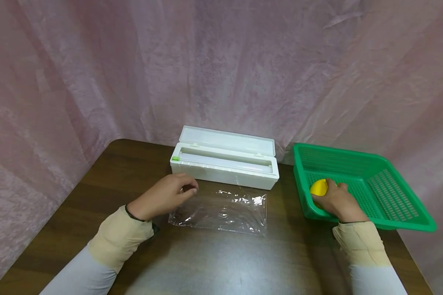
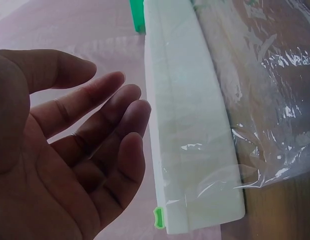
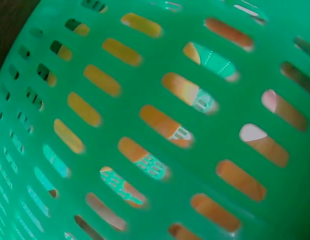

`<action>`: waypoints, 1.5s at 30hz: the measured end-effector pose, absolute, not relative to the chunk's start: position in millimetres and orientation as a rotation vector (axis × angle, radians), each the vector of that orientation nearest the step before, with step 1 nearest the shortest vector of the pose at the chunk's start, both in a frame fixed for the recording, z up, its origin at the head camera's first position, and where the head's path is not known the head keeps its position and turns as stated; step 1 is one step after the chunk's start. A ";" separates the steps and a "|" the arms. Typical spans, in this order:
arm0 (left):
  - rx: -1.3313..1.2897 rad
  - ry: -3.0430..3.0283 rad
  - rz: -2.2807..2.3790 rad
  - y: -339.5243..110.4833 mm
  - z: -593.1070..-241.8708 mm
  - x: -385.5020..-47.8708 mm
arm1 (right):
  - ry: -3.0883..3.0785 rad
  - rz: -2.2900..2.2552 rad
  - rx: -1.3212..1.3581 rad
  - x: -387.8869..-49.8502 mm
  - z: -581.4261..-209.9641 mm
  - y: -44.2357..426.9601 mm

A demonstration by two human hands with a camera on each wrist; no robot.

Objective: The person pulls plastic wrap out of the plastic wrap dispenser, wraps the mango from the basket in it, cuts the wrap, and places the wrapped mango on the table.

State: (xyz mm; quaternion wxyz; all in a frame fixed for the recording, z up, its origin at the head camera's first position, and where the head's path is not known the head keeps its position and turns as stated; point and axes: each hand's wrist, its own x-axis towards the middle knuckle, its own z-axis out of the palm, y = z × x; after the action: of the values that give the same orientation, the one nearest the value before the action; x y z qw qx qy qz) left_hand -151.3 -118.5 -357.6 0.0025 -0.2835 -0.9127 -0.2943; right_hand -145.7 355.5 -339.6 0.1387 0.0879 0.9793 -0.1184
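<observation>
My left hand (image 1: 166, 196) hovers by the near left of a white plastic-wrap dispenser (image 1: 225, 174), fingers loosely bent around nothing. In the left wrist view, the palm of that hand (image 2: 64, 145) faces the camera beside the dispenser (image 2: 195, 120). Clear plastic wrap (image 1: 221, 215) lies in front of the box. On the right, my right hand (image 1: 339, 201) reaches into a green basket (image 1: 339, 150) and grips a smooth yellow rounded thing (image 1: 319, 187); its exact kind is unclear. Through the basket's slots, the right wrist view shows parts of the yellow thing (image 3: 102, 81) and hand.
The dispenser's lid (image 1: 227, 140) stands raised at the back, and a small light-green slider (image 1: 175, 158) sits at its left end. A dark brown wooden table (image 1: 221, 266) carries everything. Behind it hangs a pink curtain (image 1: 221, 69).
</observation>
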 end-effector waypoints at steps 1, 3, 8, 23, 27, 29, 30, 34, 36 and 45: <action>-0.886 -2.867 -0.926 -118.0 -357.8 -151.5 | 2.827 -0.338 0.245 -146.9 -339.2 356.1; -0.883 -2.875 -0.926 -117.4 -358.1 -151.7 | 2.817 -0.321 0.221 -149.2 -338.8 357.0; -0.874 -2.886 -0.931 -117.1 -357.9 -152.2 | 2.791 -0.297 0.210 -153.8 -340.2 358.0; -0.890 -2.873 -0.923 -118.3 -358.0 -151.4 | 2.786 -0.366 0.169 -153.8 -338.3 357.6; -0.890 -2.874 -0.917 -119.3 -357.4 -151.8 | 2.792 -0.378 0.157 -154.9 -337.7 356.5; -0.890 -2.876 -0.922 -119.6 -357.6 -151.9 | 2.787 -0.383 0.163 -155.0 -338.1 356.4; -0.891 -2.877 -0.920 -119.6 -357.8 -152.0 | 2.782 -0.384 0.166 -154.9 -338.9 356.9; -0.886 -2.878 -0.908 -119.6 -358.0 -152.0 | 2.766 -0.394 0.171 -154.3 -339.6 358.0; -0.881 -2.881 -0.900 -119.5 -356.8 -151.8 | 2.764 -0.404 0.167 -154.1 -338.3 357.7; -0.894 -2.872 -0.918 -120.0 -356.1 -152.0 | 2.782 -0.437 0.143 -151.3 -334.6 356.4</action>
State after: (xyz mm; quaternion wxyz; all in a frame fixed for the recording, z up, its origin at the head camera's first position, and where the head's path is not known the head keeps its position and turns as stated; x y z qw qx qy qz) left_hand -152.0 -120.0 -356.1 -0.0019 -0.2843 -0.9133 -0.2918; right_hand -151.3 356.4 -334.6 0.1601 0.0500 0.9739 -0.1531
